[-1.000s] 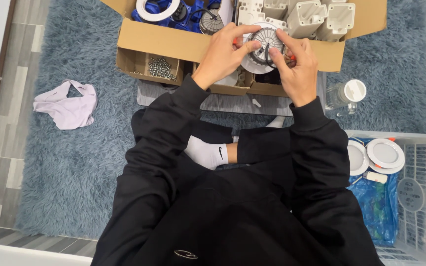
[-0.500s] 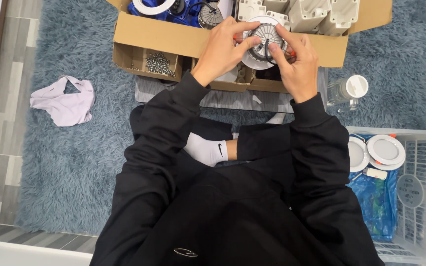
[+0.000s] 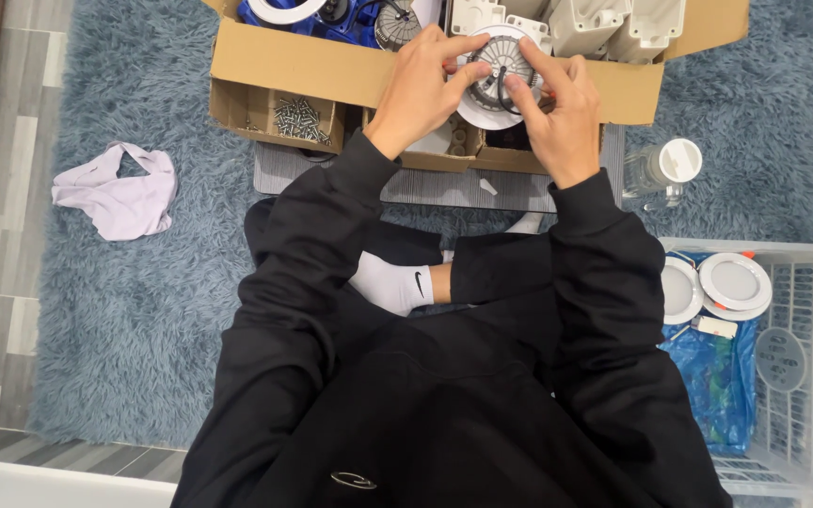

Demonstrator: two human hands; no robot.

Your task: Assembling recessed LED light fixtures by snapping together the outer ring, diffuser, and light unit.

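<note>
Shifted a little lower in the view since a second ago, but otherwise unchanged: same grip, same place over the cardboard box (image 3: 331, 71). Held between both hands, round downlight fixture (image 3: 496, 80) with white rim and ribbed grey metal back turned up, just above the front wall of the box. Left hand (image 3: 421, 89) closed on the left edge, thumb and forefinger reaching onto the ribbed back; right hand (image 3: 557, 118) closed on the right edge, fingertips (image 3: 512, 83) pressing near the dark wire at the centre. Probably light and stiff, metal fins hard and a bit sharp, white rim smoother and maybe slippery; best taken by the rim at two opposite sides, not by the thin wire or spring clips, which look easy to bend. Inside the box, more white parts and blue pieces; in a small front compartment, heap of screws (image 3: 298, 118). On the blue shaggy rug (image 3: 124, 310), pale lilac cloth (image 3: 115, 193) well apart to the left, clear bottle with white cap (image 3: 665, 167) near the right hand. At right, white basket (image 3: 802, 376) with finished white round lights (image 3: 731, 282) and blue plastic bag (image 3: 712, 376).
</note>
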